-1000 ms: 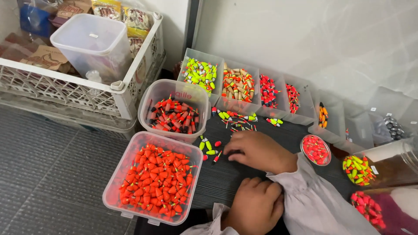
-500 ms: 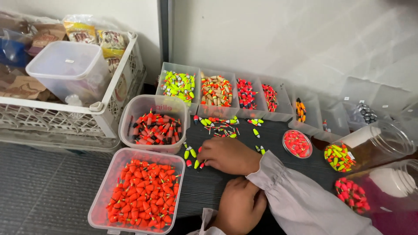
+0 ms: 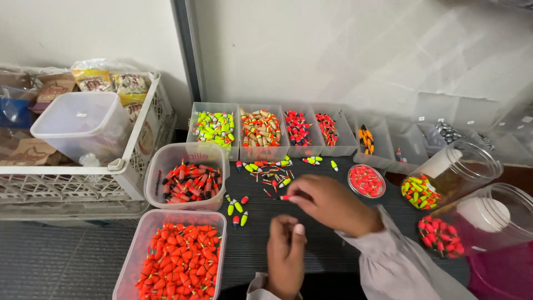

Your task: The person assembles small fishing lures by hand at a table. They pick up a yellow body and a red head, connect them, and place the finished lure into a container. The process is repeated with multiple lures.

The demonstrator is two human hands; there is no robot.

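Lifted since before, left hand [image 3: 286, 255] curls empty; right hand [image 3: 330, 203] pinches 1 small red-tipped float [image 3: 284, 197] over ribbed mat [image 3: 333, 250].

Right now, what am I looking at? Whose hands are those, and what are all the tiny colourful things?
The picture comes from a camera worn on a person's head, looking down at their own two hands. There is no machine here. The right hand pinches a small red-tipped float at its fingertips. The left hand hovers below it with fingers curled; whether it holds anything is unclear. On the dark mat lie scattered little fishing floats, yellow, red and green. A tub of orange-red floats sits in front on the left, a tub of red-and-black ones behind it. Small sorting trays line the wall, and clear jars stand on the right.
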